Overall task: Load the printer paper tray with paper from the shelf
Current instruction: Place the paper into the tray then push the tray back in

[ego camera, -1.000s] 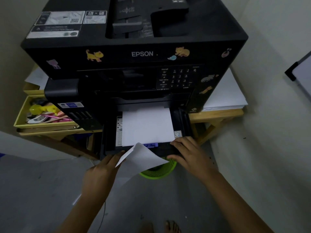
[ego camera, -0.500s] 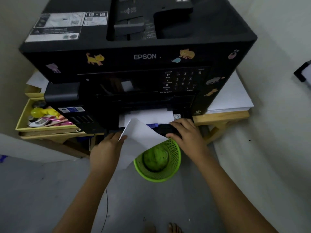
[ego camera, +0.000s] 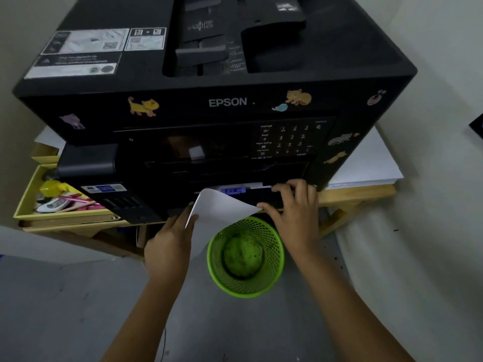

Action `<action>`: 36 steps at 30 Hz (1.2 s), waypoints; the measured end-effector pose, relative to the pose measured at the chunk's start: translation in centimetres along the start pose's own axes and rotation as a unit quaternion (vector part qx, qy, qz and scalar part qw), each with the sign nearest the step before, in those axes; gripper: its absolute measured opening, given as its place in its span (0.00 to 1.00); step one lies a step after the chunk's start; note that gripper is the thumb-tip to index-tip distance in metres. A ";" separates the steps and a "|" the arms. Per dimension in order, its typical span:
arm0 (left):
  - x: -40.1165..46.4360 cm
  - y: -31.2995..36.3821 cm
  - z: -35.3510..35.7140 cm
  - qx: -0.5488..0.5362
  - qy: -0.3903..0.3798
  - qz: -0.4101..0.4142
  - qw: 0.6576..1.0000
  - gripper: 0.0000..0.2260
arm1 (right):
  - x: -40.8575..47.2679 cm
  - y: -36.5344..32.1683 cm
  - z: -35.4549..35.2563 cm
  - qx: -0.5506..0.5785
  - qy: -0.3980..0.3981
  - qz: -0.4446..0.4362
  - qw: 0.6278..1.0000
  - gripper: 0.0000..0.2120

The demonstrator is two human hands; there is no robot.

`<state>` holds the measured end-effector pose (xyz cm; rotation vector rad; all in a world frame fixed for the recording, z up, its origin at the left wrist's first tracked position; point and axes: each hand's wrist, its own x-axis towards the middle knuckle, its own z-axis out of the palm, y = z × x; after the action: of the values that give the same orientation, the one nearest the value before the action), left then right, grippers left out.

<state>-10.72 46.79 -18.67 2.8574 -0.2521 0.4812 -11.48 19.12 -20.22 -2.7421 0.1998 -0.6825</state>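
Note:
A black Epson printer point(ego camera: 227, 100) with animal stickers stands on a wooden shelf point(ego camera: 358, 195). Its paper tray point(ego camera: 264, 195) sits almost fully inside the printer, with only a thin strip of white paper and a blue guide showing. My right hand point(ego camera: 292, 212) presses flat against the tray's front edge. My left hand point(ego camera: 170, 241) is at the tray's left front corner and holds a loose white sheet point(ego camera: 222, 212) that curls out over the tray front. A stack of white paper point(ego camera: 366, 163) lies on the shelf to the right of the printer.
A green mesh bin point(ego camera: 245, 259) stands on the grey floor just below the tray, between my forearms. A yellow box point(ego camera: 26, 194) with pens and small items sits on the shelf at the left. A wall closes in on the right.
The tray, pulled out with its paper stack showing a second ago, has slid nearly all the way into the printer. Both hands moved forward with it; the view moved closer.

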 end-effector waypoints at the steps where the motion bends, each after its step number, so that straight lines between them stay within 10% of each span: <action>1: -0.2 0.0 0.1 -0.013 0.008 -0.010 1.000 0.13 | -0.2 0.0 0.1 -0.001 0.008 0.016 1.000 0.24; 10: -2.7 -1.2 2.0 -0.192 -0.042 -0.181 0.964 0.25 | -2.9 -0.6 0.7 0.268 0.060 0.196 0.941 0.11; 18: -0.6 0.0 1.6 -0.459 -0.073 -0.343 0.816 0.14 | -3.4 -1.8 1.6 0.344 0.042 0.262 0.901 0.16; 36: 1.0 -0.6 3.2 -0.393 -0.044 -0.284 0.873 0.19 | -2.2 -0.1 2.3 0.368 0.030 0.213 0.905 0.08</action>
<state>-8.69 46.37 -21.40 2.0024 0.3165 0.0795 -12.33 20.28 -23.07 -1.8697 0.4372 -0.5638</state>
